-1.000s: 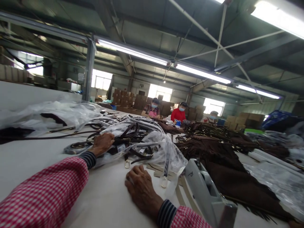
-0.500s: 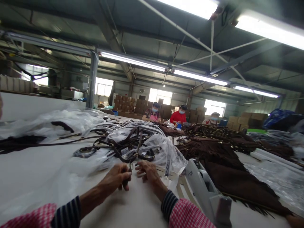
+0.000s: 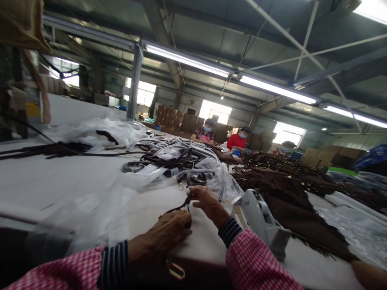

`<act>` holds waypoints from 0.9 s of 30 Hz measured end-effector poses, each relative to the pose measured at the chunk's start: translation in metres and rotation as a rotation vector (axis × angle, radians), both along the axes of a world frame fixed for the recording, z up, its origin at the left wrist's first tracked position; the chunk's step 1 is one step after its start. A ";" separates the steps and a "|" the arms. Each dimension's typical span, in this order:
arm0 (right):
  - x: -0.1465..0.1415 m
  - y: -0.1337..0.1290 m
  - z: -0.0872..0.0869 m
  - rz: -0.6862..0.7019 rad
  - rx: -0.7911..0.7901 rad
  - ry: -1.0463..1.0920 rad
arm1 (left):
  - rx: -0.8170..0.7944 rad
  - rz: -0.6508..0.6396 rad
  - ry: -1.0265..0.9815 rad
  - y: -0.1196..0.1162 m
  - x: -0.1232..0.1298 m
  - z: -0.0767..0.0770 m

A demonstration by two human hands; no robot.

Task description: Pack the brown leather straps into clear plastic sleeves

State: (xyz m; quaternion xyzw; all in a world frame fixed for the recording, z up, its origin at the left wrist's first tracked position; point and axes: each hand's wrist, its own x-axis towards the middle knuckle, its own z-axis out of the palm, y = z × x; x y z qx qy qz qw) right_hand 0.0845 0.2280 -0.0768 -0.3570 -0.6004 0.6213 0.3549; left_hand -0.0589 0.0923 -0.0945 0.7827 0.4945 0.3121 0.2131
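Observation:
My left hand (image 3: 169, 233) is closed at the table's front edge, knuckles up, on a thin dark brown strap (image 3: 180, 208). Thumb and fingers of my right hand (image 3: 208, 202) pinch the same strap a little farther up. A gold oval ring (image 3: 176, 270) hangs below my left hand, past the table edge; what links it to the strap is hidden. Just beyond my right hand, a second gold ring (image 3: 181, 186) lies beside a tangled pile of dark straps (image 3: 175, 160) and clear plastic wrapping (image 3: 216, 171).
A grey tape dispenser (image 3: 256, 219) stands right of my right hand. Behind it spreads brown fringed fabric (image 3: 302, 217). Plastic sheeting (image 3: 99, 209) lies to the left, with dark straps (image 3: 63, 149) beyond. Masked co-workers (image 3: 208, 131) sit across the table.
The view has swung left and tilted lower. My left hand has turned knuckles up and come toward the table edge. My right hand, earlier with fingers apart, now pinches the strap.

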 end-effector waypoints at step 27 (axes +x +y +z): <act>0.027 0.082 -0.055 -0.526 0.589 -0.671 | 0.131 0.613 0.597 0.115 -0.115 0.021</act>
